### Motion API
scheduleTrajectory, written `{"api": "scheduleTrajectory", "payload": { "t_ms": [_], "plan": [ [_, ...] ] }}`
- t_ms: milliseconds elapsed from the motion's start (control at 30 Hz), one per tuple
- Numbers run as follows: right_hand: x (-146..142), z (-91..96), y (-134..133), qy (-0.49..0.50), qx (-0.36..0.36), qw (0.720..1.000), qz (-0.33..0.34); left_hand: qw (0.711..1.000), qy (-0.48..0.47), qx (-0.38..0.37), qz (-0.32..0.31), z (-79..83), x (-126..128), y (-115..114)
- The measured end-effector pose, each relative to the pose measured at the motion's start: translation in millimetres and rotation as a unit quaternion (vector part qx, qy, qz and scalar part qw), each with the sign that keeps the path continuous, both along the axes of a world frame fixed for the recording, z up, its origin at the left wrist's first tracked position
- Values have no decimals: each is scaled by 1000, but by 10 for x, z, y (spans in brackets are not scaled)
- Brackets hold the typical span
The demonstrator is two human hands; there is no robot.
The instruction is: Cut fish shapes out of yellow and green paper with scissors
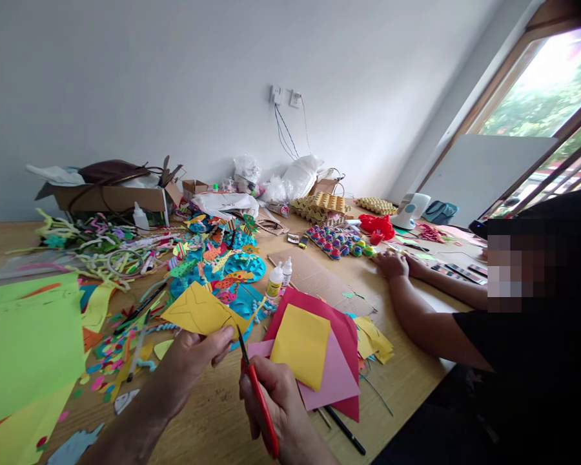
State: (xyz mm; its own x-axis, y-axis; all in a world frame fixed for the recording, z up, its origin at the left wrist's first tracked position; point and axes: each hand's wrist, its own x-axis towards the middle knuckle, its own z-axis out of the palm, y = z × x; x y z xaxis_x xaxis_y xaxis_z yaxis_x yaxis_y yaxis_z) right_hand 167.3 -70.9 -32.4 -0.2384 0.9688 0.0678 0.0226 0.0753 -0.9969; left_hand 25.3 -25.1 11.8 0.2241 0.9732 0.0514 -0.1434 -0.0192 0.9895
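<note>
My left hand (193, 358) pinches a yellow sheet of paper (198, 309) along its lower edge, thumb on top. Pencil lines cross the sheet, forming a fish-like outline. Red-handled scissors (261, 410) are gripped in my right hand (281, 403), their dark blades pointing up at the right end of the paper. Whether the blades are parted is hard to make out. Just right of my hands lies a stack of paper: a yellow piece (303, 345) over pink (336, 381) and dark red sheets (346, 323).
Green sheets (24, 342) cover the left side. Glue bottles (274, 281), decorated paper fish (232, 279), pipe cleaners (91, 239) and painted egg cartons (336, 242) spread across the table. At right, another person's arms (411, 310) rest on the table. Boxes and bags line the wall.
</note>
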Motion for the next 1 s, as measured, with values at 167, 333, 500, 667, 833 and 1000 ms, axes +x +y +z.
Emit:
{"api": "scheduleTrajectory", "payload": {
  "t_ms": [167,333,500,667,833,1000],
  "plan": [
    [-13,3,6,2,-6,1000,1,999,-19,7,34,2,7,-8],
    [-25,65,5,1,-4,1000,5,1000,11,0,27,55,16,-34],
    [-37,87,-5,3,-8,1000,7,999,32,-1,13,82,1,-34],
    [-33,13,-2,8,0,1000,9,999,51,6,-14,47,-41,12],
    [-12,-40,-2,-17,1,1000,7,999,46,1,-4,51,-30,3],
    [-14,-34,8,-22,-1,1000,-4,999,14,10,30,29,-22,-6]
  ]
}}
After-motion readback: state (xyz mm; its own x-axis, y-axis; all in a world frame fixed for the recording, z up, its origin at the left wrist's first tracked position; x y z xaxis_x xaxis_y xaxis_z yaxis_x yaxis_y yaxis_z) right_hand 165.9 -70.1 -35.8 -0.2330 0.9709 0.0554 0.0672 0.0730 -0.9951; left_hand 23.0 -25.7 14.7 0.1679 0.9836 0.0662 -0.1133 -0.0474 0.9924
